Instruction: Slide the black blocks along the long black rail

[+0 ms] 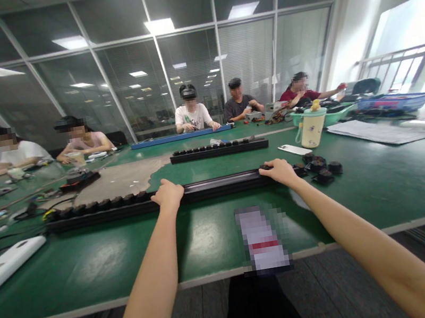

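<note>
- Forearms nearest, both bare: left forearm point(148, 287) and right forearm point(371, 241) reach over the green desk point(206, 246).
- Long black bar point(221, 187) lies across the desk in front of the person, under both hands. Row of black pieces point(102, 204) along its left part; bare channel between the hands.
- Left hand point(168, 193): fingers curled down over the bar, gripping it beside the last piece of that row.
- Right hand point(280, 171): thumb and fingers drawn narrow around a small dark piece point(266, 167) at the bar's right part.
- Loose black pieces point(321, 167) in a cluster just right of that hand (too small to make out their detail).
- Second black bar point(219, 151) farther off, also carrying pieces along its top.
- White phone point(295, 149) flat near the cup point(313, 128), which is pale yellow with a green lid.
- White device point(9, 266) at the left side of the desk.
- Pixelated item point(263, 237) at the near edge, identity hidden.
- Papers point(379, 130) and a blue tray point(397, 102) off to the right.
- Five people seated across; the middle person point(192, 116) has hands at a long blue bar point(183, 137).
</note>
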The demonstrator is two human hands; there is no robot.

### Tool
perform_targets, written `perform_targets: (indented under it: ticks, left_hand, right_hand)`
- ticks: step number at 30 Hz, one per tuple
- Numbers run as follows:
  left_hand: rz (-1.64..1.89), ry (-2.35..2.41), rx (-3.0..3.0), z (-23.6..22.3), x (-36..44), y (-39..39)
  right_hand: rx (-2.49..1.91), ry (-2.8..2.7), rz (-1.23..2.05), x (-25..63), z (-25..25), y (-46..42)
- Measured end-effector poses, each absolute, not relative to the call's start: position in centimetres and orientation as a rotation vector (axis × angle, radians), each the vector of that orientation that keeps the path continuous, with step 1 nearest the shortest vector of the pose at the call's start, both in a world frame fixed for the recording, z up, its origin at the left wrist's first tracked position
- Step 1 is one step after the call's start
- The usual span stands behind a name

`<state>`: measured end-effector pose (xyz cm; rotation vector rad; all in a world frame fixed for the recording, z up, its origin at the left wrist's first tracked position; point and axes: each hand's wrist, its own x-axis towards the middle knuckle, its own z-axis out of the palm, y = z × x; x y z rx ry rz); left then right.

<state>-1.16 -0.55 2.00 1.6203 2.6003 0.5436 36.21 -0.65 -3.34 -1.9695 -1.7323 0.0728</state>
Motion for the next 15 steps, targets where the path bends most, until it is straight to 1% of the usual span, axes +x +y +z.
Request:
perform_targets:
  ticks: [9, 15]
  left_hand:
    - [0.519, 2.587, 1.611, 2.4, -0.9, -0.8]
    - [0.507, 2.585, 1.624, 2.4, -0.9, -1.0]
  right_hand:
    - [-1.984, -1.728, 0.100, 36.3, -2.9, -1.0]
    - [-1.899, -1.764, 0.176, 37.2, -2.9, -0.9]
